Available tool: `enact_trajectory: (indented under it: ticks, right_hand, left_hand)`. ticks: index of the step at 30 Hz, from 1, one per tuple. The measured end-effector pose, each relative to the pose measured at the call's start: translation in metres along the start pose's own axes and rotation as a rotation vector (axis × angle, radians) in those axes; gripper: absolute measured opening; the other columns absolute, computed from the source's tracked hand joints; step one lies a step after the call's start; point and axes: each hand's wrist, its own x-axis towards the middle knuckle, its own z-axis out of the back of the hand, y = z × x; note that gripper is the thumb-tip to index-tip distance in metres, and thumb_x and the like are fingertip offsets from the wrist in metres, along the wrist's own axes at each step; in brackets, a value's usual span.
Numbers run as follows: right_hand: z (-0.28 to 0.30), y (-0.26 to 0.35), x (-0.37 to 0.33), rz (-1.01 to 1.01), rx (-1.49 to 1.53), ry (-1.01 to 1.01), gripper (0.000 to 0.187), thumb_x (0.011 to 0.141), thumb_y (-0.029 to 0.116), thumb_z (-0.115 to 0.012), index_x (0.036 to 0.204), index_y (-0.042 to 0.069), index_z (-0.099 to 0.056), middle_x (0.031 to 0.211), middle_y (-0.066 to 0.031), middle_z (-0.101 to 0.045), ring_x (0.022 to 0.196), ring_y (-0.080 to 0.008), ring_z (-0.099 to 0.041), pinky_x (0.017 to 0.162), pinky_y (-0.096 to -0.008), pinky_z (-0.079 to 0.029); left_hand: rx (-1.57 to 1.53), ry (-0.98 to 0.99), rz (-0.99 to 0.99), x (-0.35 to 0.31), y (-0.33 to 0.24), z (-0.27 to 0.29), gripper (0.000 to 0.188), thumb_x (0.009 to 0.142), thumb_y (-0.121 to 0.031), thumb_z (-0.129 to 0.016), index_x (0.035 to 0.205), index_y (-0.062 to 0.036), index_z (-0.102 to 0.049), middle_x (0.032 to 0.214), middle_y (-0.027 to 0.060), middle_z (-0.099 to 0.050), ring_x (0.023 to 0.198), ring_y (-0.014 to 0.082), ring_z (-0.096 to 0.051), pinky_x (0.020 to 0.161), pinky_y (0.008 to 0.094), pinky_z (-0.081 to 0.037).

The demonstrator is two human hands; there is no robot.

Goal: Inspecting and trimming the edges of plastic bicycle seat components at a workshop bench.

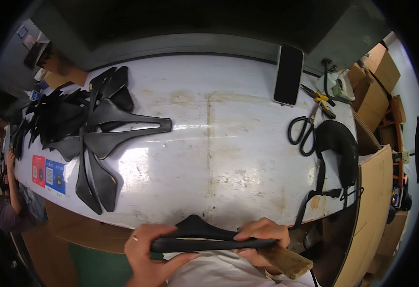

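Note:
My left hand (148, 253) grips the left end of a black saddle-shaped part (195, 233), thumb stretched along its near side and fingers over the far side. The part is held level just off the table's near edge, and its middle bulges away from me. My right hand (263, 239) is closed round the other end. From beneath the right hand sticks out a flat wooden strip (288, 261), pointing down to the right; whether the hand grips it or only touches it, I cannot tell.
Similar black forked parts (123, 115) lie heaped on the white table (247, 158) at left. At right are a phone (288, 76), pliers (321, 98), black-handled scissors (303, 131) and a curved black object (338, 148) with straps. Cardboard (374, 191) borders the right side; a person (15, 201) is far left.

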Motion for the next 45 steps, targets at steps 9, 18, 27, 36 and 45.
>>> enact_trajectory:
  ticks: [9, 18, 27, 36, 45]
  right_hand:
    - [-0.021, -0.008, -0.014, 0.131, -0.056, -0.227, 0.057, 0.075, 0.002, -0.091, 0.114, 0.002, -0.049, 0.092, -0.0201, -0.071, 0.074, -0.025, -0.072, 0.066, -0.036, -0.063]
    - [-0.007, -0.008, -0.015, 0.15, -0.063, -0.033, 0.057, 0.084, 0.006, -0.084, 0.121, 0.006, -0.041, 0.098, -0.0212, -0.066, 0.073, -0.0259, -0.069, 0.071, -0.0425, -0.061]
    - [0.0, -0.004, -0.003, -0.028, -0.083, -0.18, 0.119, 0.074, 0.004, -0.093, 0.156, 0.012, -0.007, 0.118, -0.0205, -0.06, 0.087, -0.0235, -0.07, 0.074, -0.0341, -0.06]
    - [0.018, -0.017, -0.003, -0.161, 0.009, -0.341, 0.135, 0.069, 0.003, -0.096, 0.155, 0.022, 0.006, 0.118, -0.0179, -0.06, 0.093, -0.0209, -0.069, 0.078, -0.0331, -0.058]
    - [0.056, -0.004, 0.001, -0.253, 0.189, -0.515, 0.044, 0.093, 0.011, -0.075, 0.116, 0.006, -0.039, 0.104, -0.0299, -0.069, 0.067, -0.0228, -0.069, 0.058, -0.0334, -0.062]
  left_hand:
    - [-0.058, 0.111, -0.047, -0.003, 0.023, 0.002, 0.044, 0.052, -0.026, -0.102, 0.072, -0.0048, -0.068, 0.068, 0.0079, -0.072, 0.061, 0.016, -0.065, 0.057, 0.0268, -0.046]
    - [-0.123, 0.189, 0.058, -0.007, 0.016, 0.009, 0.038, 0.056, -0.022, -0.099, 0.076, -0.0057, -0.071, 0.075, 0.0066, -0.074, 0.071, 0.0202, -0.068, 0.074, 0.0322, -0.047]
    - [-0.237, 0.275, 0.012, -0.006, -0.032, -0.01, 0.018, 0.091, -0.016, -0.07, 0.098, -0.001, -0.076, 0.091, 0.0137, -0.075, 0.071, 0.0269, -0.066, 0.065, 0.0345, -0.051]
    - [-0.011, 0.232, -0.298, -0.006, -0.045, -0.05, 0.021, 0.094, -0.017, -0.071, 0.105, 0.0001, -0.075, 0.092, 0.014, -0.076, 0.074, 0.0282, -0.07, 0.07, 0.0366, -0.054]
    - [-0.391, 0.156, -0.109, -0.002, -0.023, -0.058, 0.032, 0.077, -0.021, -0.084, 0.097, -0.0008, -0.071, 0.091, 0.0173, -0.075, 0.083, 0.0316, -0.073, 0.083, 0.0412, -0.053]
